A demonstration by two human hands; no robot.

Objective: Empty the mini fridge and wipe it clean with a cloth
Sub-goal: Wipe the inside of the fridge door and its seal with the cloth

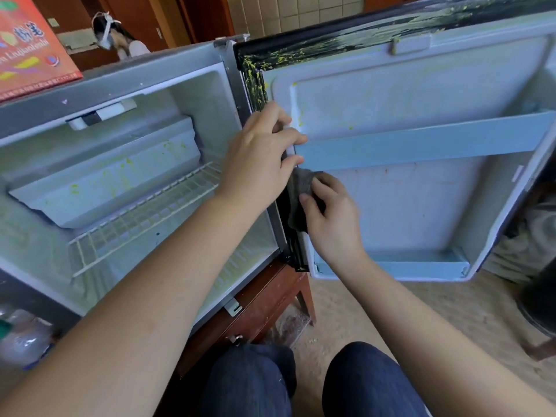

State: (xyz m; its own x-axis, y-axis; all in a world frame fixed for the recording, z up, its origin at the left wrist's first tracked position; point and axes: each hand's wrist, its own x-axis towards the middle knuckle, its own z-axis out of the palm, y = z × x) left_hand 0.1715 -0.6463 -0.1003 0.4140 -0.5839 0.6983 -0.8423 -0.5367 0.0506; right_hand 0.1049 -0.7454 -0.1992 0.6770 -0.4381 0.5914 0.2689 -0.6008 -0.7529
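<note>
The mini fridge (186, 94) stands open on a wooden stand, yellow-green specks on its inner walls, only a wire shelf (144, 218) inside. Its door (406, 206) is swung out to the right, a pale rail (421, 142) crossing it. The left hand (258, 164) grips the door's inner rim at the rail's hinge end, fingers curled round it. Just below, the right hand (334, 218) pinches a grey cloth (301, 188), bunched, pressing it to the door's hinge edge
</note>
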